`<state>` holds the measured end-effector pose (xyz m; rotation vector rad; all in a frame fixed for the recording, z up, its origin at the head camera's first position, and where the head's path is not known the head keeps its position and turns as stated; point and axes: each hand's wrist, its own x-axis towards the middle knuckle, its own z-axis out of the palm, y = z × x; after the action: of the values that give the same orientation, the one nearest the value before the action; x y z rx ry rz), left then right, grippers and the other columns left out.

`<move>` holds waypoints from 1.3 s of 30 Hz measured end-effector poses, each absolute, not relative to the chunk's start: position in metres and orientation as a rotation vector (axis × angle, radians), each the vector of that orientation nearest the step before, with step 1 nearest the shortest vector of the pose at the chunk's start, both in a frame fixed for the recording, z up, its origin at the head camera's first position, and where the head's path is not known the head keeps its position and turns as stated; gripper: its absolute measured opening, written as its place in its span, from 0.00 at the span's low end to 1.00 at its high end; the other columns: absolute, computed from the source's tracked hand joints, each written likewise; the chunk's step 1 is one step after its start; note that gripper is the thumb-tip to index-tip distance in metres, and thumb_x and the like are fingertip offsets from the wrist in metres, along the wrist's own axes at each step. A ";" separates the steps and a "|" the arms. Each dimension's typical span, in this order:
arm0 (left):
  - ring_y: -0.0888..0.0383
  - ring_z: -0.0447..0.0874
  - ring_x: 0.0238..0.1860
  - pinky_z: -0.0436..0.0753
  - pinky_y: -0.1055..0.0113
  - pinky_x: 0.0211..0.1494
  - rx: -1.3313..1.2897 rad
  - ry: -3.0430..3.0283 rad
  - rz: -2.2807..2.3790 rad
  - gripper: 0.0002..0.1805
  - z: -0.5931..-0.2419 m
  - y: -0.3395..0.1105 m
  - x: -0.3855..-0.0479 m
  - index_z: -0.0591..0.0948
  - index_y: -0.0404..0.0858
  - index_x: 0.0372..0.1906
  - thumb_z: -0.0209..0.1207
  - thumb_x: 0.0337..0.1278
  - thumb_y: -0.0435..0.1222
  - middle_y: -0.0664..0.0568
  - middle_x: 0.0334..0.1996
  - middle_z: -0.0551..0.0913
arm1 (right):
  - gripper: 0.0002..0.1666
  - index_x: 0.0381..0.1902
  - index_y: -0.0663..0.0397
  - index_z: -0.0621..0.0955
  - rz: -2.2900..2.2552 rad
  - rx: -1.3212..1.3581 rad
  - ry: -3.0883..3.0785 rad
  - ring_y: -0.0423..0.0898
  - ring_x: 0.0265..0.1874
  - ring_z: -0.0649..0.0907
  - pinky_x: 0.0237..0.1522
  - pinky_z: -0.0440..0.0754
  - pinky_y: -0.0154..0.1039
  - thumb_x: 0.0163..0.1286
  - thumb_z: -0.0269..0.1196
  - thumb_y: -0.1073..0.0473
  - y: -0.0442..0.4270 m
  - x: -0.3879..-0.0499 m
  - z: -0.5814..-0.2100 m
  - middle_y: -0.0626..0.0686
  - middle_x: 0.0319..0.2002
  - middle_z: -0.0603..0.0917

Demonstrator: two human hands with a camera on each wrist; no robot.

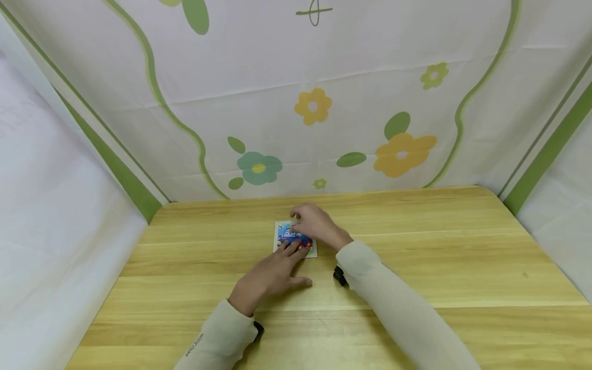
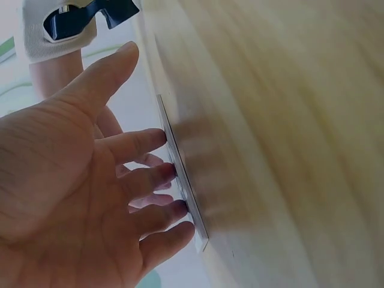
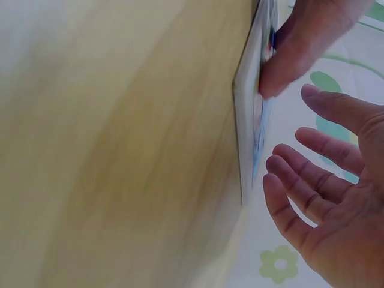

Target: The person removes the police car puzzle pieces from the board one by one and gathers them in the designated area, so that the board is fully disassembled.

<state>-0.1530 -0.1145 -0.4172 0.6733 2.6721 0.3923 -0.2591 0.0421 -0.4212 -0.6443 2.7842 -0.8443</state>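
A small, thin, flat picture board [image 1: 281, 234] lies on the table, with a blue cartoon vehicle and a pale border. My left hand [image 1: 273, 272] reaches in from the near side, its outstretched fingertips resting on the board's near part and its thumb held apart. In the left wrist view those fingers [image 2: 150, 180] touch the face of the board beside its edge. Over the far right part of the board is my right hand [image 1: 316, 223]. Its fingers are loosely bent in the right wrist view, apart from the board, with nothing held. The hands cover part of the picture.
The wooden table [image 1: 462, 246] extends to both sides of the hands. Behind it hangs a white cloth [image 1: 259, 61] with flowers and leaves printed on it. More white cloth [image 1: 55, 216] stands at the left side. Black wrist straps [image 1: 339, 276] sit at the cuffs.
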 end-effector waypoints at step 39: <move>0.40 0.40 0.86 0.62 0.42 0.83 0.674 2.592 0.444 0.51 -0.414 -0.119 -0.154 0.54 0.48 0.86 0.65 0.67 0.59 0.49 0.87 0.45 | 0.17 0.52 0.52 0.86 -0.709 -0.739 2.816 0.47 0.45 0.81 0.46 0.85 0.46 0.70 0.73 0.52 0.019 -0.270 -0.438 0.51 0.49 0.83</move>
<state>-0.1539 -0.1191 -0.4141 0.6738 2.5918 0.4436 -0.2699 0.0188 -0.4375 -0.7390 2.8164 -0.7094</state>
